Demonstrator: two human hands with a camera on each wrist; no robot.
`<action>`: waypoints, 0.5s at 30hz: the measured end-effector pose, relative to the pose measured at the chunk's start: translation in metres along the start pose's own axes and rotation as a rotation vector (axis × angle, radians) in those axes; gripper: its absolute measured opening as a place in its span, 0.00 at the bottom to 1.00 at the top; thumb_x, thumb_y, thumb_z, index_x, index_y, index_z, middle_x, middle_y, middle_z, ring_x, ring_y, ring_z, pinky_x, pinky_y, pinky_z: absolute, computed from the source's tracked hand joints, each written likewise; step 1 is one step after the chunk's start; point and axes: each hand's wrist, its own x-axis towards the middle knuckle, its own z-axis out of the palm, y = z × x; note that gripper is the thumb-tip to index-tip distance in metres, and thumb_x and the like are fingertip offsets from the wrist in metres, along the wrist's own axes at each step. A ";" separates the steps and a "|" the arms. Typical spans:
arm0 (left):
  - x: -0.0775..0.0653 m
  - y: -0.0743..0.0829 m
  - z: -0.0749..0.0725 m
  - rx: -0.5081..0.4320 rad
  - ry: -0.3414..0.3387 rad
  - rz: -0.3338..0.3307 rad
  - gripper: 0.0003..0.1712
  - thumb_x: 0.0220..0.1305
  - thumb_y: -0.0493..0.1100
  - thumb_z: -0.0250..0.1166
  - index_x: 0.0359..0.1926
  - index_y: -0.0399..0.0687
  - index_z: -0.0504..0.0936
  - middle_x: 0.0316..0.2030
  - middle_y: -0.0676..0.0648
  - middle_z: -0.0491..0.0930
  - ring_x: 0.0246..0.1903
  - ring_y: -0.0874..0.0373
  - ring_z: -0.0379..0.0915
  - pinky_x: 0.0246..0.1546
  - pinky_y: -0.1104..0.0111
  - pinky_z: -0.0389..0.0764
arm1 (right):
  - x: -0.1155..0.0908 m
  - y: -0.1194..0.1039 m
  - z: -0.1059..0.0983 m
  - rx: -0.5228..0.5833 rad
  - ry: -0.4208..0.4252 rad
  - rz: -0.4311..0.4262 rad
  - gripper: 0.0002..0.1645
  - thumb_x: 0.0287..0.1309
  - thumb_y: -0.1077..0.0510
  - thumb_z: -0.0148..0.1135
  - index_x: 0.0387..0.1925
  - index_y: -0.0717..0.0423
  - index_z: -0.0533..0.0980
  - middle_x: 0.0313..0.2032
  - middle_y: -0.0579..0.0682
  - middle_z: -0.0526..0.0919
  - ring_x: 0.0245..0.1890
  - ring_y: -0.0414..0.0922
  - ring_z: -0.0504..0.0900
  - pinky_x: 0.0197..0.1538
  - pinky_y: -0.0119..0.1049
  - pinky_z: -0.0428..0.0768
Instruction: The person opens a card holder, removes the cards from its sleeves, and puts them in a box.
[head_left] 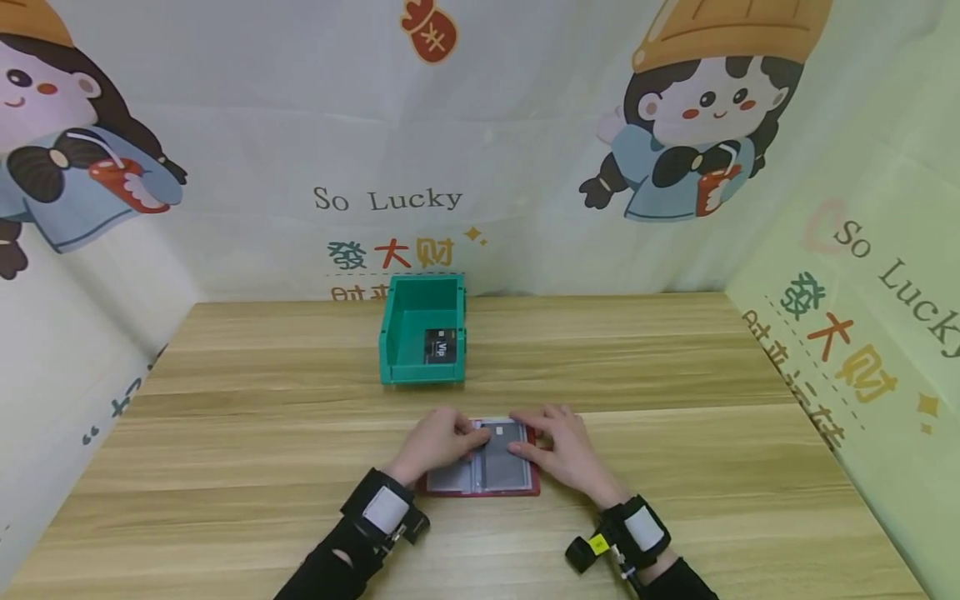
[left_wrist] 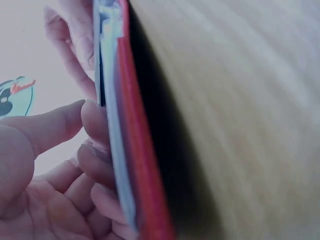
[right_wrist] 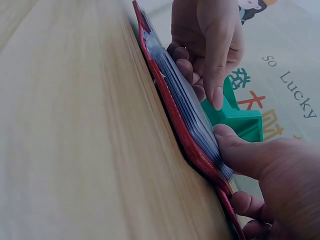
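A red card holder (head_left: 536, 483) lies open on the table, its clear sleeves (head_left: 450, 479) facing up. On its right-hand page is a dark grey card (head_left: 506, 458) with a small pale chip square near the top. My left hand (head_left: 438, 442) pinches the card near its upper left, thumb and forefinger close together; the card's dark edge (left_wrist: 102, 85) shows at these fingertips in the left wrist view. My right hand (head_left: 558, 446) grips the holder's right side. In the right wrist view its thumb (right_wrist: 237, 150) presses on the stacked sleeves, with other fingers at the red cover.
Behind the holder stands a green open bin (head_left: 386, 333), with a black card (head_left: 440, 347) marked "Vip" inside. The wooden table (head_left: 637, 358) meets a printed cloth backdrop (head_left: 525, 167) at the back and sides.
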 end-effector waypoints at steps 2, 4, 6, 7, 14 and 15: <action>0.000 0.000 -0.001 -0.011 -0.004 -0.005 0.21 0.67 0.50 0.66 0.18 0.47 0.83 0.13 0.56 0.74 0.17 0.63 0.62 0.21 0.73 0.58 | -0.001 0.000 0.001 -0.005 -0.002 0.002 0.26 0.60 0.49 0.70 0.59 0.51 0.81 0.34 0.44 0.76 0.41 0.41 0.66 0.47 0.37 0.59; -0.001 0.002 -0.001 -0.012 -0.002 -0.015 0.20 0.67 0.50 0.67 0.19 0.47 0.84 0.14 0.56 0.75 0.17 0.63 0.63 0.21 0.73 0.58 | -0.001 0.000 0.002 -0.023 0.002 0.003 0.25 0.61 0.49 0.69 0.59 0.50 0.81 0.33 0.43 0.74 0.40 0.41 0.65 0.46 0.37 0.58; -0.002 0.003 -0.001 -0.001 0.002 -0.029 0.18 0.66 0.50 0.68 0.20 0.48 0.84 0.14 0.56 0.76 0.17 0.63 0.63 0.21 0.72 0.58 | -0.001 0.000 0.003 -0.044 0.012 0.003 0.25 0.61 0.48 0.68 0.59 0.50 0.81 0.32 0.43 0.73 0.39 0.40 0.64 0.45 0.36 0.57; -0.002 0.004 -0.001 0.004 0.005 -0.034 0.18 0.66 0.50 0.68 0.21 0.48 0.84 0.14 0.56 0.76 0.17 0.63 0.63 0.21 0.72 0.58 | -0.001 0.001 0.004 -0.054 0.018 0.003 0.25 0.62 0.47 0.68 0.59 0.49 0.81 0.32 0.43 0.72 0.38 0.40 0.63 0.45 0.36 0.57; -0.004 0.006 -0.002 0.029 0.004 -0.051 0.18 0.66 0.50 0.68 0.21 0.48 0.84 0.14 0.55 0.78 0.18 0.63 0.64 0.22 0.72 0.58 | -0.002 -0.001 0.006 -0.052 0.035 0.023 0.25 0.61 0.47 0.69 0.58 0.49 0.82 0.32 0.42 0.71 0.38 0.41 0.63 0.45 0.37 0.56; -0.004 0.006 -0.002 0.028 0.001 -0.054 0.18 0.66 0.50 0.68 0.21 0.48 0.83 0.14 0.55 0.78 0.18 0.63 0.64 0.23 0.72 0.58 | -0.002 -0.001 0.006 -0.051 0.031 0.029 0.25 0.61 0.46 0.69 0.58 0.49 0.81 0.32 0.42 0.71 0.38 0.41 0.63 0.45 0.37 0.56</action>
